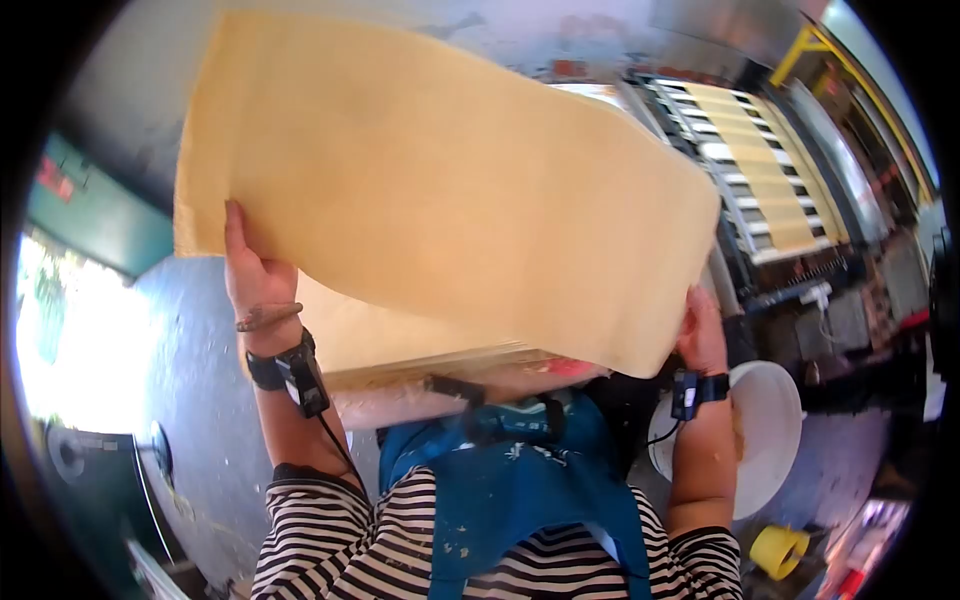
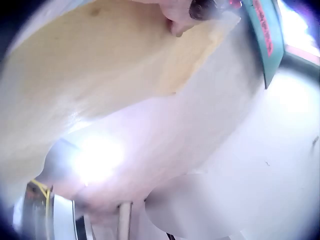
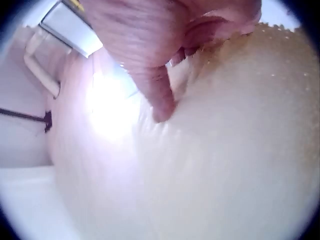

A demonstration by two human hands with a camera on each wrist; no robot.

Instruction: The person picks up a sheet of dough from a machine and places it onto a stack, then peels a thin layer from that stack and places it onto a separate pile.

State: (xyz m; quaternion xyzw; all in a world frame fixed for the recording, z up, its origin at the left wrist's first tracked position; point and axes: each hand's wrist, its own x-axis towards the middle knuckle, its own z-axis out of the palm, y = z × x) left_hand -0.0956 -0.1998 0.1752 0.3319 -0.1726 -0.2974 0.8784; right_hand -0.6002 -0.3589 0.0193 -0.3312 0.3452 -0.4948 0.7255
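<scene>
A large, thin, pale yellow sheet (image 1: 440,180) is spread between both hands, raised in front of the body and sagging in a wave. My left hand (image 1: 262,285) pinches its lower left edge, thumb on the near face. At the lower right, my right hand (image 1: 703,330) grips the other end, partly hidden behind the sheet's edge. In the right wrist view, a finger of the right hand (image 3: 150,45) presses into the sheet (image 3: 225,140) beside its rough, crumbly edge. Below the raised sheet lies a stack of similar sheets (image 1: 365,335), its layered side facing the body.
At the right stands a slatted conveyor machine (image 1: 735,200) carrying a yellow strip (image 1: 760,170). A white bucket (image 1: 775,430) sits beneath the right forearm, with a small yellow bucket (image 1: 778,552) further down. A fan (image 1: 158,455) stands at the lower left.
</scene>
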